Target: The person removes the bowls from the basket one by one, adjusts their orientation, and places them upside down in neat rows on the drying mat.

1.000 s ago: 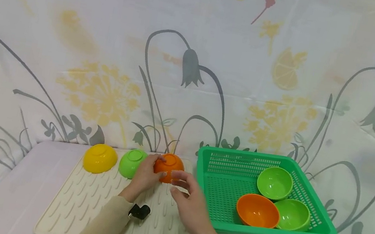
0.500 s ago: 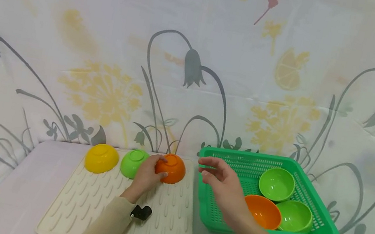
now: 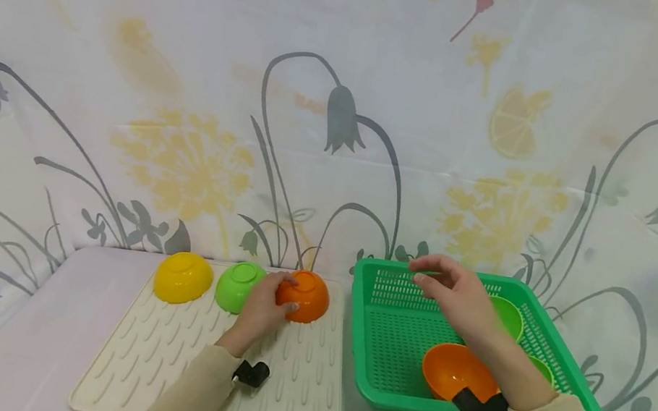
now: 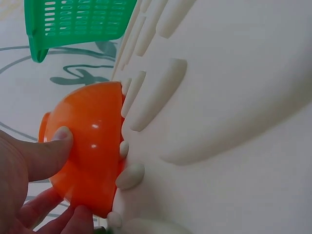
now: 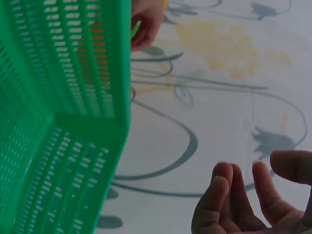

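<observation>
My left hand [image 3: 262,311] grips an orange bowl [image 3: 311,298] that sits upside down on a cream ridged drying mat [image 3: 131,354]. In the left wrist view the thumb presses the side of this bowl [image 4: 92,141], fingers on the opposite side. Left of it stand an upturned green bowl [image 3: 237,286], partly behind the hand, and an upturned yellow bowl [image 3: 182,277]. My right hand [image 3: 460,302] is over the green basket [image 3: 354,335], fingers loosely bent and holding nothing. Inside lie a second orange bowl [image 3: 453,372] and two green bowls, partly hidden by my right arm.
The basket stands right of the mat, its slotted wall [image 5: 87,53] close to my right hand in the right wrist view. A flower-printed cloth [image 3: 331,191] hangs behind the mat and basket. A white cloth [image 3: 45,317] covers the table.
My right hand has moved right, from beside the gripped orange bowl to over the basket. My left hand keeps its grip on the bowl, which stays in place.
</observation>
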Available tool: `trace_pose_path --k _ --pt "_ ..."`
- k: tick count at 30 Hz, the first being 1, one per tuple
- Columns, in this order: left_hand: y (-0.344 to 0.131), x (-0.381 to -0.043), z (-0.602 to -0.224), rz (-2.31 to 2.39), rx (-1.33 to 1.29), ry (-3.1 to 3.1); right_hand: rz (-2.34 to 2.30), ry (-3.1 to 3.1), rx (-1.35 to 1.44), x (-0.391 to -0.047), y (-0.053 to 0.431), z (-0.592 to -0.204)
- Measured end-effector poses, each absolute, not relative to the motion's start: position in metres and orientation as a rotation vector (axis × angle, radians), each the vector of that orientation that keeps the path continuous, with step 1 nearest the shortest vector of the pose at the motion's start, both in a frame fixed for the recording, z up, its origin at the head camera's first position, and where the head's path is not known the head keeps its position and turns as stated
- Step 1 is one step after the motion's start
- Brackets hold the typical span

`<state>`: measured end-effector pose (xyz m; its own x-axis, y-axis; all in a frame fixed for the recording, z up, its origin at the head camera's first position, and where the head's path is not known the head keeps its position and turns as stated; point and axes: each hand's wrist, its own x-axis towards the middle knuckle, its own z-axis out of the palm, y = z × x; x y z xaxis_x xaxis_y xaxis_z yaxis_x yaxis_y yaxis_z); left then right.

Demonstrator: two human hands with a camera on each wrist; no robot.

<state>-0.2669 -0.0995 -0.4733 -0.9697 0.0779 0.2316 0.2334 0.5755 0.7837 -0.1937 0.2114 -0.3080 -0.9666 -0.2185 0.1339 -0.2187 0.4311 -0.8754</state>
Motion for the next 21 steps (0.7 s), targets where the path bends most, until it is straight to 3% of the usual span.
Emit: trace_pose_path --k 11,21 --pt "-0.100 -0.268 -0.473 -1.333 -0.257 -2.631 1.608 -2.944 0.534 -0.234 0.273 -0.326" --pt "-0.098 -0.267 -0.473 -1.332 -0.241 -2.647 1.592 -3.203 0.602 -0.247 0.309 -0.354"
